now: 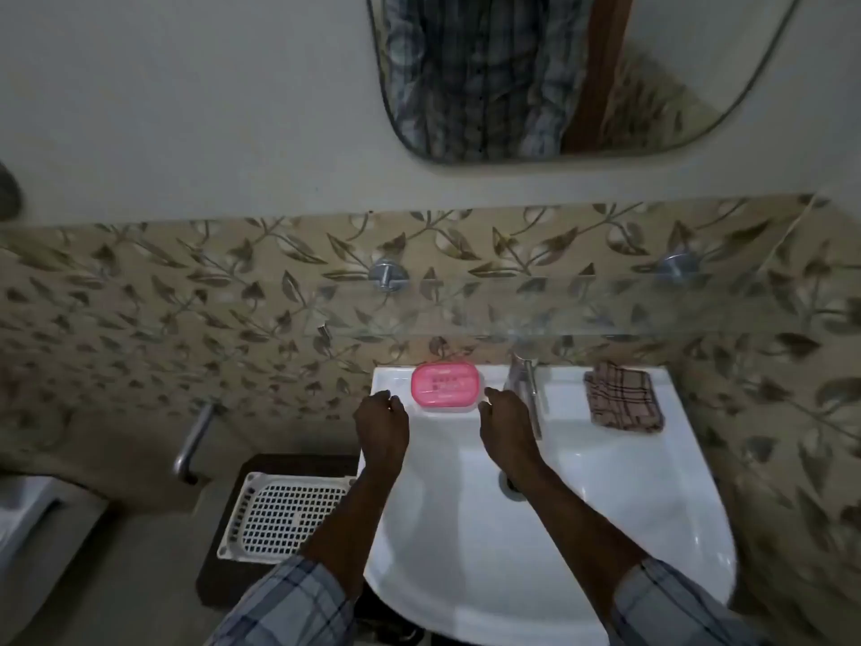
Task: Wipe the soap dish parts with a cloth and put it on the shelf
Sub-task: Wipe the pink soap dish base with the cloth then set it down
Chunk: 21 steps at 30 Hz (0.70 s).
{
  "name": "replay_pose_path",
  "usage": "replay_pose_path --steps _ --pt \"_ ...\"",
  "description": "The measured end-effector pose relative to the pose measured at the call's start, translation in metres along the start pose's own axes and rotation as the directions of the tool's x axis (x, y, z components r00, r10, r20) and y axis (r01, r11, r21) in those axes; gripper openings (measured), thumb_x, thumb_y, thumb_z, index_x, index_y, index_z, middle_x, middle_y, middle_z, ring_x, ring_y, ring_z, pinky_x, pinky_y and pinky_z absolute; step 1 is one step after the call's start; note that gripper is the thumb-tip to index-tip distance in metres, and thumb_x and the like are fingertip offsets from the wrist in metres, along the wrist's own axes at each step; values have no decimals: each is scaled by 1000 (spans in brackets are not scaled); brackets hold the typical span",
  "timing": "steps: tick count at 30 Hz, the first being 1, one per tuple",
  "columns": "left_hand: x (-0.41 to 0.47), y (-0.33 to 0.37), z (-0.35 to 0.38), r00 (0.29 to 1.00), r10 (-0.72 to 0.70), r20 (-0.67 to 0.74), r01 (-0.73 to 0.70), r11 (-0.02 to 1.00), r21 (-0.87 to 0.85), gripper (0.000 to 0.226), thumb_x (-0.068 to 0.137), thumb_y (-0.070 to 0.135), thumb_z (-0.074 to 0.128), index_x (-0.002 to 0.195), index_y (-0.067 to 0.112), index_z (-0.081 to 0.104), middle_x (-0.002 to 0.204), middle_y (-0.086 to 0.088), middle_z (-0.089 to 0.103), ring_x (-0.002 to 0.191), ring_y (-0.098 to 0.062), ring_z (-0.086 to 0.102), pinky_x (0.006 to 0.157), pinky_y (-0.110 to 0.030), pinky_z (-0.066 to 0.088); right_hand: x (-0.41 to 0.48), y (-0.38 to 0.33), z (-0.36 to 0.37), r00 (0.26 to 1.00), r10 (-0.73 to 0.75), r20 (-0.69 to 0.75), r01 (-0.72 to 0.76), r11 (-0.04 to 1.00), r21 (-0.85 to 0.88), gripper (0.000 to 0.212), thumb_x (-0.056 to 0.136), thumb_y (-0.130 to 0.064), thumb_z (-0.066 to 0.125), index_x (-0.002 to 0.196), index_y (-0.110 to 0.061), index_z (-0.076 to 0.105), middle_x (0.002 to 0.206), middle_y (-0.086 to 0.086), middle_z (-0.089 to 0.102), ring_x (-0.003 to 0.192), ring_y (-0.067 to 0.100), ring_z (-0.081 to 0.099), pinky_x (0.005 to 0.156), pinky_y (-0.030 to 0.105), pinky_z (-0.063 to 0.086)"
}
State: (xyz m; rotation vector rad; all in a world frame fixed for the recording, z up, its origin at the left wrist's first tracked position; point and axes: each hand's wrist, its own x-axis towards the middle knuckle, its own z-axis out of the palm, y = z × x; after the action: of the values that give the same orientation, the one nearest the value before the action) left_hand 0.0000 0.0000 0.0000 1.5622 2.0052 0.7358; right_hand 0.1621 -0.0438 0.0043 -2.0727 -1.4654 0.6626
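A pink soap dish (445, 385) with its lid on rests on the back left rim of the white sink (605, 482). My left hand (383, 418) hovers just left of the dish, fingers loosely curled and holding nothing. Just right of the dish is my right hand (504, 414), also holding nothing, fingertips near the dish's edge. A folded brown checked cloth (623, 395) lies on the sink's back right rim. Above the sink runs a clear glass shelf (582, 314) on two metal brackets.
A metal tap (525, 383) stands between the dish and the cloth, close to my right hand. A white perforated basket (284, 515) sits on a dark stool left of the sink. A mirror (559, 72) hangs above. A metal handle (193, 440) projects from the left wall.
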Motion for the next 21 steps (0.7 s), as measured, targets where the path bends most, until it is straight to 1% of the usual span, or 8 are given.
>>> replay_pose_path --steps 2,4,7,9,12,16,18,21 --pt "18 -5 14 1000 18 14 -17 1000 -20 32 94 3 47 62 3 46 78 -34 64 79 -43 62 73 -44 43 19 1 11 996 89 16 -89 996 -31 30 103 -14 40 124 2 56 122 24 60 117 35 55 97 37 41" --pt "34 -5 24 998 9 54 -9 1000 -3 34 94 2 47 61 6 42 79 -36 62 80 -44 61 74 -45 41 36 1 17 988 149 36 -150 989 6 27 102 -12 39 118 3 56 117 26 59 111 38 56 89 37 43" --pt "50 -8 40 997 40 73 -39 999 -19 45 95 4 45 53 12 32 72 -32 58 80 -45 60 71 -45 41 56 3 32 984 176 38 -176 984 -8 26 99 -9 41 117 3 56 116 27 59 111 39 54 89 36 42" --pt "50 -7 42 995 39 92 -34 998 -59 43 95 4 44 53 5 42 76 -34 61 81 -47 60 71 -46 43 57 2 35 981 189 35 -188 981 -43 27 100 -6 41 119 2 58 118 24 61 114 36 53 94 35 41" --pt "51 -9 47 988 6 152 7 996 -85 37 98 10 43 73 -7 64 86 -29 69 87 -45 64 77 -44 48 60 3 42 970 239 38 -240 969 55 28 97 -2 42 117 2 61 116 22 65 109 35 60 90 37 51" --pt "53 -1 46 988 -82 128 99 986 -135 32 98 17 47 105 -1 73 108 -19 73 103 -36 66 84 -33 47 63 2 43 956 292 4 -290 945 151 30 95 -2 44 118 -3 62 113 22 67 104 36 63 85 41 55" --pt "53 5 43 990 -91 111 105 986 -130 34 98 18 46 101 -3 73 105 -20 73 99 -36 67 79 -31 45 62 -3 41 957 286 -50 -276 948 158 29 97 -8 47 122 -5 63 116 21 68 107 35 63 87 37 53" --pt "50 14 31 994 -83 67 96 971 -217 39 98 17 46 76 -7 67 83 -26 71 85 -42 68 71 -36 47 57 -12 34 952 231 -201 -182 955 236 24 99 -10 50 112 -3 68 102 19 73 98 34 67 78 28 48"
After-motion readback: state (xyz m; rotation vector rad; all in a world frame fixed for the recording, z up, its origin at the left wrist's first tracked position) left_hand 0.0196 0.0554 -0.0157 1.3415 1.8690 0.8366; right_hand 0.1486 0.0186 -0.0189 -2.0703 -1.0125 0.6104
